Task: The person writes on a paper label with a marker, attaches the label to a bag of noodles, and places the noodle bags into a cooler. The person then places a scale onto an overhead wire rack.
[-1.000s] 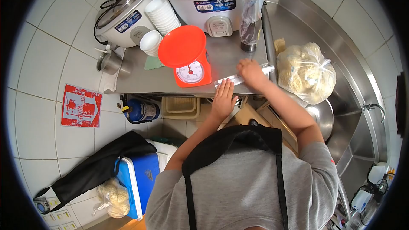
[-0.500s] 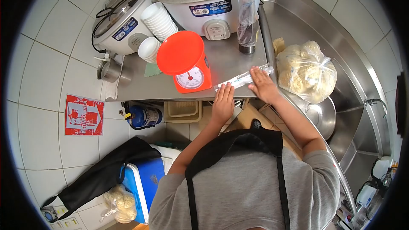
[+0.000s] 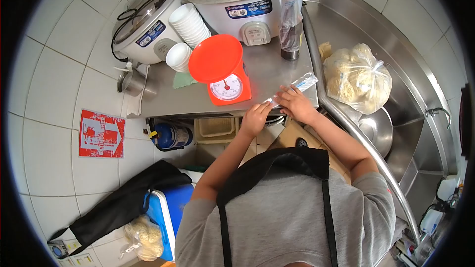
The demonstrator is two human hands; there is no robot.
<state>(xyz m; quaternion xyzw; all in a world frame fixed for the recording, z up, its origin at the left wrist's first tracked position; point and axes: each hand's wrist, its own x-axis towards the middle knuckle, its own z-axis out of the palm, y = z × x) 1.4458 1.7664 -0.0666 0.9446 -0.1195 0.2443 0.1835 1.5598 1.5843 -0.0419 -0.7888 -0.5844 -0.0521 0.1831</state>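
A long, narrow clear plastic bag point(image 3: 306, 81) with faint blue print lies slantwise at the front edge of the steel table. My left hand point(image 3: 257, 117) is closed on its near end, the fingers bent over it. Close beside, my right hand point(image 3: 296, 105) grips the middle of the bag with fingers drawn together, partly covering it. The far end shows beyond my right fingertips, towards the right table edge. Left of both hands stands a red dial scale point(image 3: 231, 89) with a bare round pan.
Behind stand a large rice cooker point(image 3: 217, 15), a smaller one point(image 3: 143, 39), stacked white cups point(image 3: 190, 24) and a plastic-wrapped dark cylinder point(image 3: 290, 37). A knotted bag of pale noodle-like food point(image 3: 358, 79) and a metal bowl point(image 3: 377, 131) sit in the sink point(image 3: 405, 69).
Both hands have gone from lying flat with fingers stretched to gripping the bag. My right hand moved left, closer to my left hand, and the bag's near part is now covered.
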